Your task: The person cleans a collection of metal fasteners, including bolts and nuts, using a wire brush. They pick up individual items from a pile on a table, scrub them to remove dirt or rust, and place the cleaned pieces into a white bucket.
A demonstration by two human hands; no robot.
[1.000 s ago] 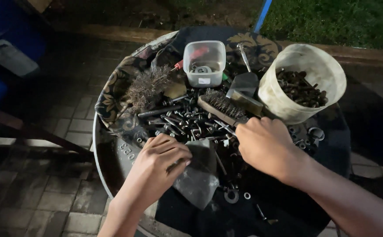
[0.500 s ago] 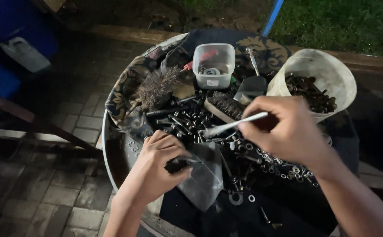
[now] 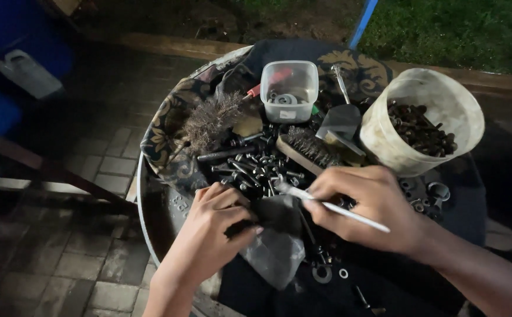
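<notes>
The left hand (image 3: 209,232) has its fingers clamped on a dark rag (image 3: 276,246) that hangs below them, over the near edge of the round counter (image 3: 150,205). The right hand (image 3: 373,211) has its fingers closed on a thin pale rod (image 3: 332,206), whose tip lies on the rag right beside the left fingers. This looks like the wiping step: the rod laid into the cloth to be rubbed clean. The next move would call for a firm pinch of the rag around the rod while the right hand draws it through.

Just beyond both sets of fingers lies a heap of bolts (image 3: 256,167), with a wire brush (image 3: 311,149) behind it; a white bucket (image 3: 420,117) stands beyond the right fingers and a clear tub (image 3: 289,88) farther off.

Half a second ago the rod was lifted above the heap, pointing left, apart from the rag; it has since come down onto the cloth.
</notes>
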